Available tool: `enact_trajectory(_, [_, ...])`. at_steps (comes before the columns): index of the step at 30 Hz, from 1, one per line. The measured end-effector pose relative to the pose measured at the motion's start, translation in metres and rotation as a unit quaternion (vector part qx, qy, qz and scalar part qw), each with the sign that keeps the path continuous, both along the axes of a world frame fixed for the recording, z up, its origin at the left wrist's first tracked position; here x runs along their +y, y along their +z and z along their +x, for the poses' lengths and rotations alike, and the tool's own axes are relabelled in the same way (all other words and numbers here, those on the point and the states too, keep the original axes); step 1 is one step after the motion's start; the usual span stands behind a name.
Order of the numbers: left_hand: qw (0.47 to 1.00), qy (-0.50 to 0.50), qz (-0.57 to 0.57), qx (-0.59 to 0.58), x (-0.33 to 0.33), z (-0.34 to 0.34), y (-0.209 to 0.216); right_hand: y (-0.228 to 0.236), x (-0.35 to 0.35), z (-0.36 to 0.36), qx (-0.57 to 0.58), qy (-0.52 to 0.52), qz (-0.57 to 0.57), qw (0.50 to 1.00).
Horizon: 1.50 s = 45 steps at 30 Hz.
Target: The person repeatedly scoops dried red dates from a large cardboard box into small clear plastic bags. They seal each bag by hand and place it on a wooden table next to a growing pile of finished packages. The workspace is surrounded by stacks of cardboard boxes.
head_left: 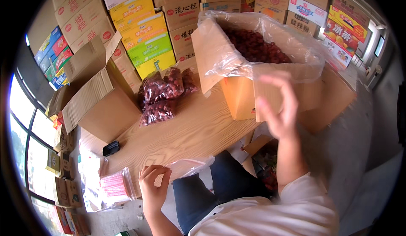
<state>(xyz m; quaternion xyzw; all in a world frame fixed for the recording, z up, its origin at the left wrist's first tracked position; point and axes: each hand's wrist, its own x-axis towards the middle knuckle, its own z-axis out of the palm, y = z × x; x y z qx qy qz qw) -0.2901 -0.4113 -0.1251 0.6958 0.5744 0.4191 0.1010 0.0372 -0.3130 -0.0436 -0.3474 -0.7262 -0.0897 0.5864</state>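
My left hand (154, 186) is at the table's near edge, fingers pinched on the edge of a clear plastic bag (191, 166). The bag looks flat and stretches right, above my lap. Raised in front of a big carton (237, 96) is my right hand (279, 107), slightly blurred, thumb and fingers apart with nothing visible between them. That carton has a clear plastic liner (296, 46) folded over its rim, and dark red dates (258, 46) lie inside. Several filled bags of dates (165, 90) are piled on the table, left of the carton.
An open cardboard box (108, 107) stands on the wooden table (203, 117) at left, with a small black object (111, 148) near it. A pack of pink-striped bags (116, 186) lies at the near left corner. Stacked cartons (141, 29) line the back. Below the table sits another open box (258, 145).
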Motion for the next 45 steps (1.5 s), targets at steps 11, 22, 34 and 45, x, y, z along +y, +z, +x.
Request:
enact_trajectory(11, [0.996,-0.034,-0.009,-0.081,0.007,-0.005,-0.009,0.021,0.06,0.071,-0.139,-0.238,-0.242,0.93])
enact_trajectory(22, [0.976,-0.057,-0.073,-0.195,0.044,-0.023,-0.004,0.142,0.206,0.1,-0.414,-0.157,-0.423,0.79])
enact_trajectory(34, [0.958,-0.062,-0.071,-0.269,0.122,-0.028,0.007,0.061,0.448,0.075,-0.44,-0.075,-0.517,0.73])
enact_trajectory(45, [0.954,-0.027,-0.094,-0.283,0.154,-0.017,-0.009,-0.008,0.472,0.033,-0.264,-0.236,-0.522,0.776])
